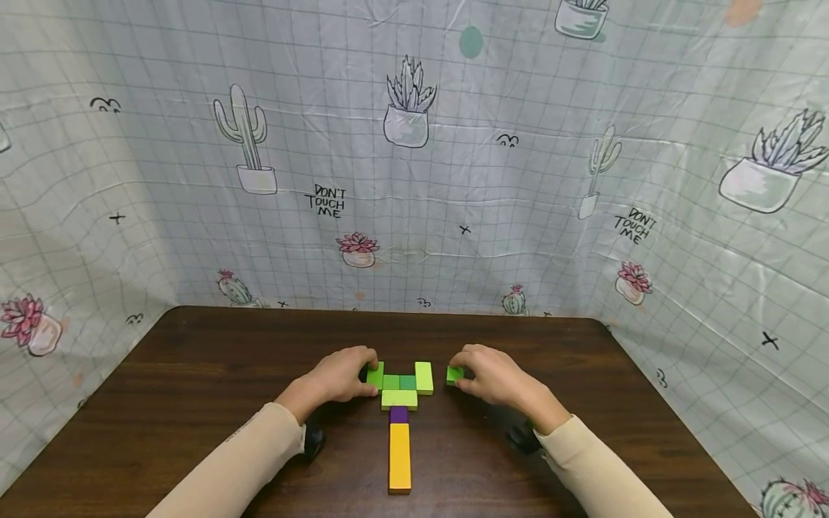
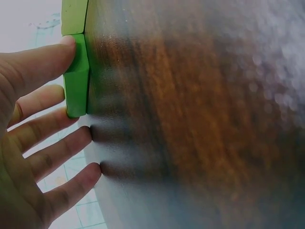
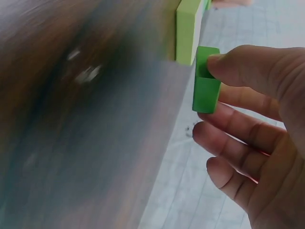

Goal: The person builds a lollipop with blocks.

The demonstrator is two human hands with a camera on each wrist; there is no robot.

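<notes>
My left hand [image 1: 343, 374] pinches a green block [image 2: 76, 93] between thumb and fingers at the left end of a flat block arrangement. To the right of the arrangement, my right hand [image 1: 490, 375] holds a small bright green block [image 3: 207, 95] by thumb and fingertips. Between the hands lie two small green blocks [image 1: 391, 383] side by side, with a lime block [image 1: 424, 378] at their right. Below them, another lime block [image 1: 399, 400] lies crosswise. A purple block [image 1: 399, 415] and a long yellow block [image 1: 399, 457] trail from it toward me.
All blocks lie on a dark wooden table [image 1: 194, 403]. A pale patterned curtain [image 1: 414, 187] hangs behind the table and along both sides. Dark wrist-worn devices [image 1: 314, 442] show under both forearms.
</notes>
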